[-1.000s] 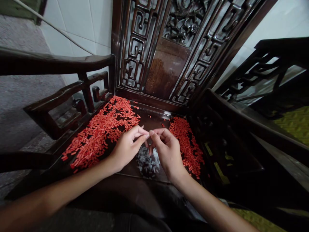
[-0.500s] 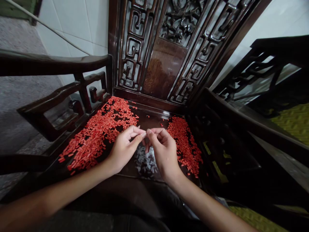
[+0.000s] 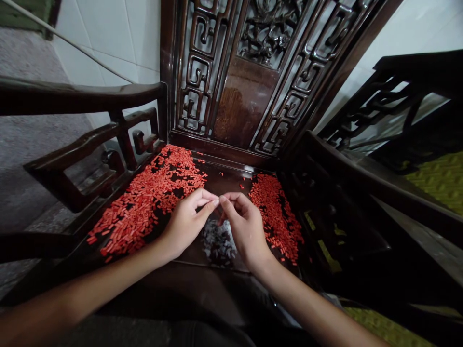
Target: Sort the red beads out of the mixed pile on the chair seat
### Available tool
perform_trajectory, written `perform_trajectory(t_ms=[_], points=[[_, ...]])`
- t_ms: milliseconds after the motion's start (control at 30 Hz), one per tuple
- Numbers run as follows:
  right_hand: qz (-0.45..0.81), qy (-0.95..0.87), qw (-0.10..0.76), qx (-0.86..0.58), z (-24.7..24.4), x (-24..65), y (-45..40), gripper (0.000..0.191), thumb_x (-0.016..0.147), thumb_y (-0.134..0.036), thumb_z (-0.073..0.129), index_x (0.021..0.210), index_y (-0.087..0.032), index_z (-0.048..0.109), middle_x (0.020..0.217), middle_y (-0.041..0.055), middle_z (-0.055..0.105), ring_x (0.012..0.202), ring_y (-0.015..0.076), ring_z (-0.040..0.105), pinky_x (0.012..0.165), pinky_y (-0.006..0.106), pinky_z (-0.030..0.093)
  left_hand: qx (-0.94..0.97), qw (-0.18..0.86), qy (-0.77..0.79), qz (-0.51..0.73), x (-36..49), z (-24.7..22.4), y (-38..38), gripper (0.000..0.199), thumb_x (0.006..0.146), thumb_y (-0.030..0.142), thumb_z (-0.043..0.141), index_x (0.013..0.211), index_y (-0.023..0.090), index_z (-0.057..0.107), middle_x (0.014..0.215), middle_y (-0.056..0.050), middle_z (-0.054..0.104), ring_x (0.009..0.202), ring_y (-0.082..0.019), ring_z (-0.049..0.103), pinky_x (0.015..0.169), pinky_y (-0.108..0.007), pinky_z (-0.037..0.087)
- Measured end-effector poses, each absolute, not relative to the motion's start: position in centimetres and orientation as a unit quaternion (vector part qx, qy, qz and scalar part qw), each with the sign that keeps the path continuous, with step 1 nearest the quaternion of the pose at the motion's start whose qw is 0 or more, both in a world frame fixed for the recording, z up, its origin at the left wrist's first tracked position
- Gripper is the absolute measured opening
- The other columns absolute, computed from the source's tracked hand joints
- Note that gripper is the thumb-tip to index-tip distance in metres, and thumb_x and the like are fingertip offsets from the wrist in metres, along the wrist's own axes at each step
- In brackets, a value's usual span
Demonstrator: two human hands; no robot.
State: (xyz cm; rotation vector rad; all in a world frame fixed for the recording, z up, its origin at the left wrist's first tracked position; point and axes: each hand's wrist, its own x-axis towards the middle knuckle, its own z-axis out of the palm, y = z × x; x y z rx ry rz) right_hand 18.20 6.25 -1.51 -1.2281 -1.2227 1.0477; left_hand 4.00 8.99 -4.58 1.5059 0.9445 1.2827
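My left hand (image 3: 190,219) and my right hand (image 3: 246,224) meet above the middle of a dark wooden chair seat (image 3: 220,180). Thumb and forefinger of each are pinched, the tips touching or nearly so. Whatever they grip is too small and too covered by the fingertips to name. Under my right hand lies a heap of small whitish translucent pieces (image 3: 218,243), partly hidden by it. Short red pieces are spread in a large pile (image 3: 135,212) left of my hands, and a smaller pile of red pieces (image 3: 277,212) lies to their right.
A carved openwork backrest (image 3: 246,101) rises behind the seat. Wooden armrests stand at the left (image 3: 75,99) and right (image 3: 361,173). Another dark carved piece of furniture (image 3: 405,106) is at the far right, by a yellow textured surface (image 3: 439,183). A pale cable (image 3: 79,46) crosses the upper left.
Both hands keep nearly the same place and pinch; the fingers of my right hand have shifted very slightly. The piles look the same.
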Motion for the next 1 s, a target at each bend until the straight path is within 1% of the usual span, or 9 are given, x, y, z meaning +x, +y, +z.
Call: perform_trajectory(t_ms=[167, 300, 367, 467, 533, 600, 700, 867, 1000], points=[[0.421, -0.527, 0.503, -0.54, -1.4, 19.5, 6.5, 0.028, 0.093, -0.047, 0.064, 0.09, -0.02, 0.065, 0.066, -0.0027, 0.061, 0.055, 0.0138, 0.055, 0.055, 0.026, 0.042, 0.654, 0.458, 0.379, 0.467, 4.0, -4.8, 9.3, 0.025, 0.099, 0.033, 0.06, 0.121, 0.022, 0.058, 0.109, -0.005, 0.073, 0.099, -0.019, 0.072, 0.089, -0.032, 0.053], [0.356, -0.516, 0.519, -0.581, -1.6, 22.3, 7.3, 0.028, 0.092, -0.046, 0.063, 0.103, -0.02, 0.062, 0.068, -0.0027, 0.061, 0.055, 0.0153, 0.055, 0.056, 0.027, 0.043, 0.741, 0.329, 0.431, 0.397, 3.3, -4.9, 10.0, 0.024, 0.102, 0.03, 0.053, 0.124, 0.024, 0.06, 0.11, -0.006, 0.075, 0.104, -0.023, 0.07, 0.097, -0.039, 0.049], [0.295, -0.51, 0.514, -0.624, -2.2, 24.2, 7.6, 0.04, 0.09, -0.044, 0.064, 0.122, -0.021, 0.058, 0.079, 0.0001, 0.065, 0.065, 0.0181, 0.059, 0.061, 0.03, 0.048, 0.788, 0.209, 0.465, 0.346, 2.6, -5.2, 10.6, 0.02, 0.101, 0.028, 0.053, 0.116, 0.023, 0.065, 0.114, -0.008, 0.073, 0.111, -0.027, 0.064, 0.102, -0.045, 0.044], [0.216, -0.549, 0.458, -0.665, -3.7, 26.2, 7.5, 0.062, 0.086, -0.048, 0.066, 0.14, -0.021, 0.051, 0.114, 0.0107, 0.066, 0.097, 0.026, 0.065, 0.087, 0.041, 0.054, 0.818, 0.062, 0.509, 0.26, 1.4, -5.6, 11.5, 0.023, 0.098, 0.029, 0.057, 0.116, 0.018, 0.067, 0.121, -0.013, 0.069, 0.119, -0.033, 0.055, 0.107, -0.051, 0.036], [0.196, -0.606, 0.39, -0.665, -4.8, 26.6, 7.1, 0.078, 0.083, -0.054, 0.071, 0.149, -0.022, 0.045, 0.14, 0.0161, 0.055, 0.127, 0.032, 0.056, 0.107, 0.049, 0.046, 0.818, 0.013, 0.535, 0.213, 0.6, -5.8, 12.0, 0.027, 0.096, 0.031, 0.059, 0.117, 0.016, 0.068, 0.126, -0.017, 0.066, 0.121, -0.035, 0.052, 0.109, -0.053, 0.033], [0.186, -0.666, 0.304, -0.655, -5.7, 26.3, 6.5, 0.095, 0.078, -0.058, 0.076, 0.157, -0.024, 0.036, 0.16, 0.0165, 0.037, 0.15, 0.035, 0.033, 0.121, 0.053, 0.031, 0.813, -0.012, 0.555, 0.178, 0.0, -6.0, 12.4, 0.03, 0.096, 0.035, 0.06, 0.115, 0.014, 0.069, 0.126, -0.019, 0.064, 0.12, -0.037, 0.051, 0.107, -0.053, 0.033], [0.169, -0.714, 0.189, -0.652, -6.4, 25.3, 6.0, 0.11, 0.074, -0.055, 0.082, 0.163, -0.025, 0.025, 0.17, 0.0139, 0.018, 0.158, 0.0364, 0.007, 0.126, 0.059, 0.016, 0.809, -0.035, 0.567, 0.149, -0.5, -5.9, 12.9, 0.031, 0.097, 0.035, 0.056, 0.114, 0.013, 0.069, 0.122, -0.02, 0.064, 0.116, -0.037, 0.05, 0.099, -0.05, 0.037], [0.163, -0.712, 0.205, -0.652, -6.1, 24.5, 6.5, 0.099, 0.082, -0.057, 0.074, 0.163, -0.025, 0.028, 0.17, 0.0126, 0.019, 0.159, 0.0336, 0.004, 0.126, 0.06, 0.016, 0.807, -0.082, 0.571, 0.122, -0.8, -5.1, 13.3, 0.024, 0.097, 0.022, 0.048, 0.108, 0.016, 0.069, 0.108, -0.016, 0.068, 0.103, -0.034, 0.056, 0.087, -0.045, 0.039], [0.193, -0.697, 0.282, -0.63, -5.0, 24.4, 6.9, 0.068, 0.089, -0.054, 0.067, 0.147, -0.02, 0.053, 0.163, 0.0148, 0.036, 0.156, 0.0322, 0.022, 0.126, 0.052, 0.024, 0.812, -0.067, 0.563, 0.136, -0.9, -4.8, 13.4, 0.022, 0.097, 0.019, 0.045, 0.097, 0.017, 0.068, 0.1, -0.015, 0.071, 0.098, -0.032, 0.06, 0.086, -0.045, 0.039]])
